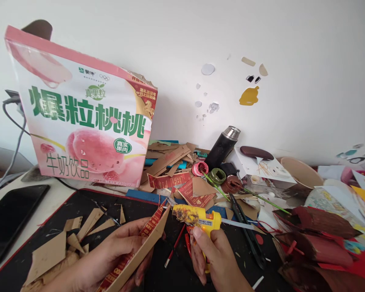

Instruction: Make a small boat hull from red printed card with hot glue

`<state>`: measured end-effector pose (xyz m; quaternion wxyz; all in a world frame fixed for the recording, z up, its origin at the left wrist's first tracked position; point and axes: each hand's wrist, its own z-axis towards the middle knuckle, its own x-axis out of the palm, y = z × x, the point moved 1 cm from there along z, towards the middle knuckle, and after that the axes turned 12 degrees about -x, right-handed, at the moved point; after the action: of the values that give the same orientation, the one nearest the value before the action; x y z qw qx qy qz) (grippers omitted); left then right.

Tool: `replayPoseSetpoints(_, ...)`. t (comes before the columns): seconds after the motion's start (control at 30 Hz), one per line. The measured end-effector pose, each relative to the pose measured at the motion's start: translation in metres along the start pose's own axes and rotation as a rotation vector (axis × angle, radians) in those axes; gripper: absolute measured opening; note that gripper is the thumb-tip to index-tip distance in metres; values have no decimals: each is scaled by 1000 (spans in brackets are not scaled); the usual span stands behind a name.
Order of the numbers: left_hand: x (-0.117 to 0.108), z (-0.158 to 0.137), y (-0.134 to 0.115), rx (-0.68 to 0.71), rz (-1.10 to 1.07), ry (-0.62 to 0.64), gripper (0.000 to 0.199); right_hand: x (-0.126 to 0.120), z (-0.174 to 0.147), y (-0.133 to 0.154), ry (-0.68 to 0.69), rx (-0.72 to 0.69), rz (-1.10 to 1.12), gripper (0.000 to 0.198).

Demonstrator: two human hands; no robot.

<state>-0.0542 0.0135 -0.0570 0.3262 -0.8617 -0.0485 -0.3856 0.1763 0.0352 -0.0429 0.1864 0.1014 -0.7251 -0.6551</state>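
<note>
My left hand (pixel 121 247) is closed around a folded strip of cardboard (pixel 146 251), plain brown on one face and printed red and gold on the other. The strip tilts up toward the middle of the view. In my right hand (pixel 208 247) is a yellow hot glue gun (pixel 197 217), its barrel stained dark and a clear glue stick (pixel 239 225) sticking out of its back. The gun's nozzle points left, at the upper end of the strip; whether they touch I cannot tell. Below the gun, a thin red brush (pixel 174 247) lies on the black mat (pixel 158 271).
A large pink drink carton (pixel 88 109) stands at back left beside a phone (pixel 15 221). Cardboard scraps (pixel 48 251) lie left; more are heaped behind. A black flask (pixel 222 148), open paint jars (pixel 217 176), a black utility knife (pixel 249 235) and dark red cardboard pieces (pixel 325 247) sit right.
</note>
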Motion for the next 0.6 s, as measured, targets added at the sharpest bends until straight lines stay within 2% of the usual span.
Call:
replayPoseSetpoints(0.3, -9, 4, 7, 18, -17, 61, 29, -1, 0, 0, -3, 1, -20, 79)
replayPoseSetpoints(0.6, -12, 5, 9, 13, -41, 46, 28, -1, 0, 2, -5, -3, -14, 79)
